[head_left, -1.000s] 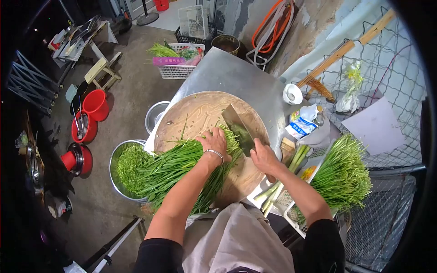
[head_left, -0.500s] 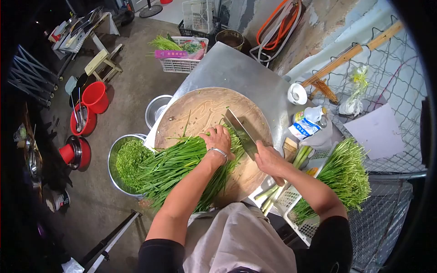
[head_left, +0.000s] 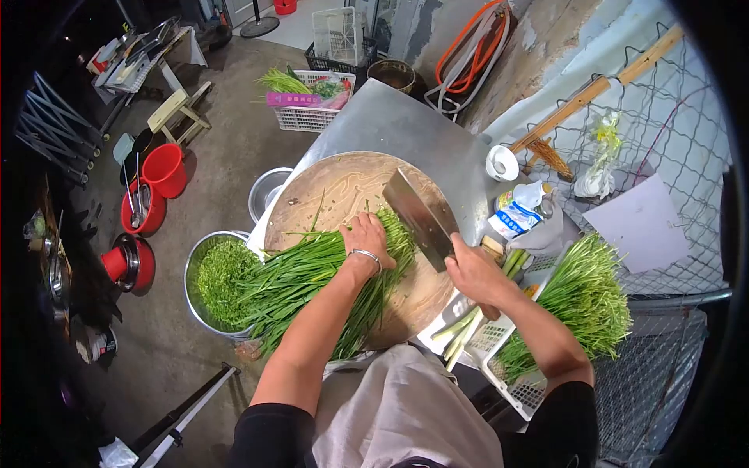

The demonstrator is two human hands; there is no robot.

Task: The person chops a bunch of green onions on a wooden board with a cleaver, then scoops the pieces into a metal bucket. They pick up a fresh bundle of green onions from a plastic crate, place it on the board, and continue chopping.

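Observation:
A thick bunch of garlic chives (head_left: 300, 288) lies across the round wooden chopping board (head_left: 351, 175), its leaves hanging over the left and front edges. My left hand (head_left: 367, 240), with a bracelet at the wrist, grips the bunch from above near its right end. My right hand (head_left: 474, 271) is closed round the handle of a cleaver (head_left: 420, 217). The broad blade is raised just right of the cut ends, tilted, apart from the left fingers. Chopped greens (head_left: 226, 273) fill a metal pot (head_left: 193, 290) left of the board.
More chives (head_left: 585, 304) stand in a white basket (head_left: 489, 341) at right, beside leek-like stalks (head_left: 464, 331). A white bowl (head_left: 502, 163) and a blue-white packet (head_left: 515, 218) sit on the metal table (head_left: 406, 109). Red buckets (head_left: 164, 170) are on the floor at left.
The cleaver has lifted off the chive ends and shifted slightly right, its blade face turned more upward. My left hand has slid a little left along the bunch.

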